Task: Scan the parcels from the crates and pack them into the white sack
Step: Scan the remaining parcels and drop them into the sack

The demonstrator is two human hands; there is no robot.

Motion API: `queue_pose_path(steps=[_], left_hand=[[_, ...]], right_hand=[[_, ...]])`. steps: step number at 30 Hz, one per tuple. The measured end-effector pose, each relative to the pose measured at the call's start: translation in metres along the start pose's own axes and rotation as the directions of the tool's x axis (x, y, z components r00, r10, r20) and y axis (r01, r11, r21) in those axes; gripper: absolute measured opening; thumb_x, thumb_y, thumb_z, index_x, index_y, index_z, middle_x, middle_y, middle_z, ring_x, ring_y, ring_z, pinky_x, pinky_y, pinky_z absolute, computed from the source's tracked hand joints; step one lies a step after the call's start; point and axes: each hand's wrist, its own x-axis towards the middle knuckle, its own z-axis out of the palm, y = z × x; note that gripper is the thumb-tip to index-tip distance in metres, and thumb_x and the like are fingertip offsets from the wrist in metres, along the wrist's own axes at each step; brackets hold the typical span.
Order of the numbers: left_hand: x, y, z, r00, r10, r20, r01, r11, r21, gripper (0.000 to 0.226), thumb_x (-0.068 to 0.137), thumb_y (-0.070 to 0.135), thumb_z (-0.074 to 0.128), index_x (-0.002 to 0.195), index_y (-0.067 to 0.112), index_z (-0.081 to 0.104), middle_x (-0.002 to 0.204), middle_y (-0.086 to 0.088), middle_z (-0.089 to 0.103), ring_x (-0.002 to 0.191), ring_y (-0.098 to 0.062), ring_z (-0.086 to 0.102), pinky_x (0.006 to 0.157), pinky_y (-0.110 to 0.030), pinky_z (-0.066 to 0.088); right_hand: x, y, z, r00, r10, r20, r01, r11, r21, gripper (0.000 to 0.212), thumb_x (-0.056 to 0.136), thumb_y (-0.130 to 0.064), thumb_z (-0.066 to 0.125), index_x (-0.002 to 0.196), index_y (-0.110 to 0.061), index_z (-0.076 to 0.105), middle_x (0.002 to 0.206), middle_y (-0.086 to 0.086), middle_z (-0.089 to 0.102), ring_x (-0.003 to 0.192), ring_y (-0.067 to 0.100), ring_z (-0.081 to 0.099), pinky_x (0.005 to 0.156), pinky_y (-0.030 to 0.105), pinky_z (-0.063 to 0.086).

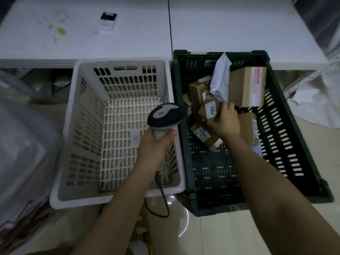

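Parcels fill the far half of the dark green crate [287,144], which sits at 3 o'clock of the white crate [77,126]; the two crates touch along their long sides. I count about seven parcels: six brown cardboard boxes and one grey poly mailer [219,78]. The mailer stands nearly upright, its long axis pointing toward 12 o'clock, leaning against the large box [246,87] at the crate's far right. That box stands on end, its taped face turned toward the camera. Toward 9 o'clock of it are two small boxes [197,92] tipped on their sides against the left wall. Nearer lie a box with a blue-printed label [204,134], its long axis running from 10 to 4 o'clock, and a box [248,126] partly hidden by the wrist.

The right hand [225,124] grasps the small labelled box [208,109] in the middle of the pile, fingers curled round its near edge; the box is tilted, label facing 9 o'clock.

The left hand [156,142] is clenched round the grip of one barcode scanner [166,115], head pointing toward 1 o'clock above the white crate's right wall. Its cable [161,196] hangs down toward 6 o'clock. The white crate shows only its slotted floor.

One white sack [316,105] lies crumpled at 3 o'clock of the green crate. On the table [239,30] at 11 o'clock sits one small white device [107,21].
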Motion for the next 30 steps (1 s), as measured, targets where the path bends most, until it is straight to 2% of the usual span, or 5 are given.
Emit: queue_pose_path(steps=[8,13,18,24,30], left_hand=[[-0.05,0.001,-0.003,0.995,0.029,-0.092,-0.03,1.0,-0.007,0.04,0.086,0.023,0.07,0.124,0.019,0.057,0.107,-0.003,0.068,0.093,-0.016,0.064,0.069,-0.017,0.052],[-0.089,0.004,-0.013,0.988,0.121,-0.1,-0.119,0.993,0.022,0.041,0.088,0.02,0.067,0.127,0.014,0.056,0.112,-0.008,0.067,0.092,-0.015,0.063,0.069,-0.012,0.052],[-0.119,-0.002,-0.018,0.988,0.133,-0.079,-0.133,0.991,0.005,0.032,0.087,0.02,0.069,0.114,0.031,0.054,0.117,-0.002,0.065,0.104,-0.018,0.062,0.092,-0.034,0.05],[-0.128,-0.021,-0.025,0.998,0.053,0.035,-0.054,0.998,0.034,0.046,0.085,0.027,0.071,0.127,0.017,0.056,0.117,0.0,0.066,0.106,-0.017,0.062,0.089,-0.031,0.051],[-0.132,-0.024,-0.025,0.993,0.049,0.108,-0.053,0.998,0.034,0.031,0.087,0.018,0.068,0.117,0.019,0.057,0.097,0.012,0.066,0.084,0.002,0.062,0.068,-0.011,0.051]], right_hand=[[-0.115,-0.009,-0.061,0.964,-0.022,-0.263,0.153,0.858,0.49,0.067,0.073,-0.022,0.083,0.129,-0.008,0.049,0.123,0.009,0.049,0.109,0.01,0.047,0.086,0.009,0.037],[-0.193,-0.015,-0.075,0.89,-0.356,-0.286,0.444,0.822,0.356,0.07,0.073,-0.017,0.08,0.133,-0.013,0.045,0.131,0.0,0.043,0.123,0.014,0.041,0.103,0.024,0.037],[-0.237,-0.012,-0.061,0.832,-0.503,-0.234,0.534,0.84,0.092,0.074,0.071,-0.024,0.081,0.133,-0.014,0.041,0.134,0.008,0.042,0.12,0.031,0.043,0.098,0.036,0.037],[-0.269,-0.014,-0.043,0.864,-0.45,-0.227,0.479,0.874,0.089,0.063,0.07,-0.013,0.077,0.124,-0.016,0.043,0.13,0.007,0.038,0.119,0.033,0.039,0.09,0.046,0.049],[-0.262,-0.043,-0.06,0.97,-0.157,-0.186,0.217,0.906,0.363,0.045,0.08,-0.058,0.061,0.086,-0.015,0.051,0.103,0.0,0.045,0.104,0.021,0.042,0.079,0.024,0.032]])
